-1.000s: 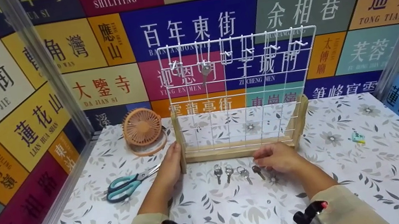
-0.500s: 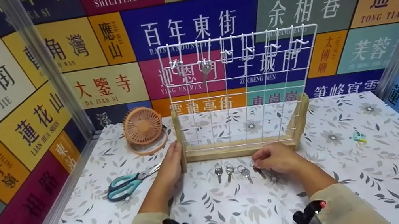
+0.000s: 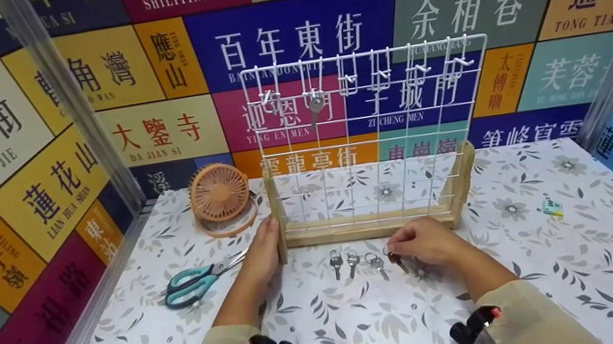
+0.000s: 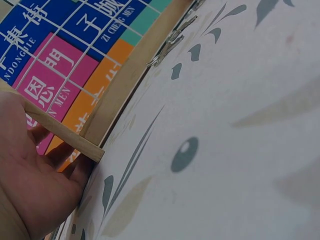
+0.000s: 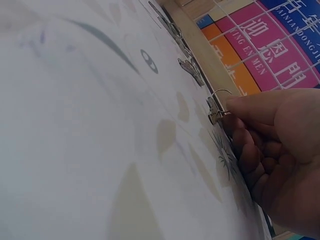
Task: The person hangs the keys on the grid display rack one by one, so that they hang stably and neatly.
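A white wire grid rack on a wooden stand (image 3: 347, 233) stands upright on the table. My left hand (image 3: 261, 253) holds its left wooden post (image 4: 62, 127), with the fingers reaching behind it in the left wrist view. Just in front of the base, my right hand (image 3: 428, 242) pinches the ring of a dark key (image 3: 398, 262) between thumb and fingertips. That ring (image 5: 220, 92) shows clearly in the right wrist view, the key low by the tabletop. To its left lie three silver keys with rings (image 3: 354, 264). Another key (image 3: 317, 110) hangs from a grid hook.
Teal-handled scissors (image 3: 192, 285) lie left of my left hand, their tips near it. An orange fan (image 3: 220, 193) stands behind them. A small green-and-white item (image 3: 552, 207) lies at the right. Several white hooks (image 3: 382, 81) line the grid's top.
The fingers of my right hand have closed in on the dark key's ring, and the key has shifted slightly. My left hand stays on the post.
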### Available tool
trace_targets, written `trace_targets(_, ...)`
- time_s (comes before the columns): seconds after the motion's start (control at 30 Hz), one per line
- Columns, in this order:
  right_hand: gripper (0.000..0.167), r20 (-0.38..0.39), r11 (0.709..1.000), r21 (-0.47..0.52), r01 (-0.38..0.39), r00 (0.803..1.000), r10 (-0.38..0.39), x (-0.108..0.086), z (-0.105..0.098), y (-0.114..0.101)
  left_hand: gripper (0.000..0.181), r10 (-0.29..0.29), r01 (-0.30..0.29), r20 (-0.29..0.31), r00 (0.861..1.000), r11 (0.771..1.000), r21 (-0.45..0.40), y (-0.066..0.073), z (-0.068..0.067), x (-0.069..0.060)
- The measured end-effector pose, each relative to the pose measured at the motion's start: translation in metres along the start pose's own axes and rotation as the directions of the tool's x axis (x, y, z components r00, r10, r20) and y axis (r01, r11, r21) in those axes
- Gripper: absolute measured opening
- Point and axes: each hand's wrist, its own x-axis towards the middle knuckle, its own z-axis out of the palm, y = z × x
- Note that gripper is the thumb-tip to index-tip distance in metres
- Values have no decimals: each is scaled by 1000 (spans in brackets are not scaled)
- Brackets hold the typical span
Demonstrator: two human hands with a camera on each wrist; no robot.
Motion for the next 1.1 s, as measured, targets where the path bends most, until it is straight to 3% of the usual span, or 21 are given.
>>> trace_targets(0.17, 14, -40, 1000, 22, -21, 999, 22, 0, -3, -1, 76, 7, -7, 6, 1000, 1000, 0, 0, 0, 1)
trace_targets(0.37, 24, -56, 976, 217, -34, 997, 47, -1, -8, -9, 78, -22, 22, 9, 1000, 1000, -5, 2, -1, 0)
trace_targets(0.53, 27, -66, 945, 328, 1, 998, 21, -6, -15, -21, 77, -16, 16, 11, 1000, 1000, -13, 2, 0, 0)
trace_targets(0.73, 30, -86, 859, 509, 59, 996, -17, -20, -25, -51, 76, -34, 35, 10, 999, 999, -27, 2, 2, 0)
trace_targets(0.9, 21, -122, 789, 597, 145, 989, -89, -33, -37, -88, 78, -50, 50, 17, 999, 998, -23, 3, 0, -1)
trace_targets(1.1, 8, -169, 654, 716, 243, 970, -176, -45, -58, -139, 80, -40, 40, 18, 999, 999, -4, 4, 0, -1)
